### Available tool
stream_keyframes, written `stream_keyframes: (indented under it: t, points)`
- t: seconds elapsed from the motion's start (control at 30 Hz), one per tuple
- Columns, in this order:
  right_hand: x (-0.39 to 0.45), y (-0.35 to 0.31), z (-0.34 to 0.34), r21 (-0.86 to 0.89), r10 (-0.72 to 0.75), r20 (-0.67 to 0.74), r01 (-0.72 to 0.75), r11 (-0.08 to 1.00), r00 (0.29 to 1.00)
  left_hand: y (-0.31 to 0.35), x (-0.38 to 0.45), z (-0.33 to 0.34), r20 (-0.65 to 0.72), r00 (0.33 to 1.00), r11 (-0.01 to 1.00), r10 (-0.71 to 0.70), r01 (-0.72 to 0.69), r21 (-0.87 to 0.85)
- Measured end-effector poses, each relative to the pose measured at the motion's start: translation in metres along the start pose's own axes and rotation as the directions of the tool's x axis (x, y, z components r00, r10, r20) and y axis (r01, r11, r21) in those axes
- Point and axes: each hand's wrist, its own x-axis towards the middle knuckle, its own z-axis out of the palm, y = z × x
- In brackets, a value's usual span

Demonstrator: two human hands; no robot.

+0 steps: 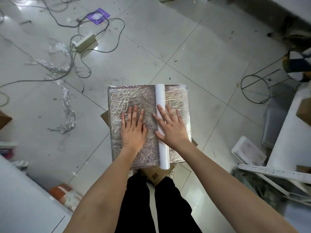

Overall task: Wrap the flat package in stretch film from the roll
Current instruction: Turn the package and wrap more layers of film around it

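Left hand (133, 127) and right hand (171, 126) press flat on filmed package (117, 101), above littered tiled floor (151, 44)

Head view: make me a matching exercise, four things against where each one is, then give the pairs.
Things:
1. film roll
2. left hand
3. power strip
4. purple sheet

Places:
A. floor, far from the package, top of view
B. flat on the wrapped package, left of the roll
C. lying along the package top, under the right hand
D. floor among the cables

Pairs: 1-C, 2-B, 3-D, 4-A
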Motion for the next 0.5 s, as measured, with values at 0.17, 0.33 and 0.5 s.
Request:
stream_keyframes:
  t: [0.17,0.33,0.5]
  points:
    - [-0.007,0.020,0.002,0.167,-0.003,-0.063,0.014,0.986,0.998,-0.001,-0.001,0.003,-0.034,0.999,1.000,0.012,-0.012,0.001]
    - [-0.020,0.024,0.002,0.244,0.066,-0.175,-0.022,0.969,0.982,0.000,-0.006,0.011,-0.141,0.990,1.000,0.008,-0.012,-0.027]
    - [-0.012,0.001,-0.004,0.333,0.258,-0.144,-0.198,0.922,0.955,0.001,-0.010,0.013,-0.177,0.984,0.998,0.015,-0.025,-0.054]
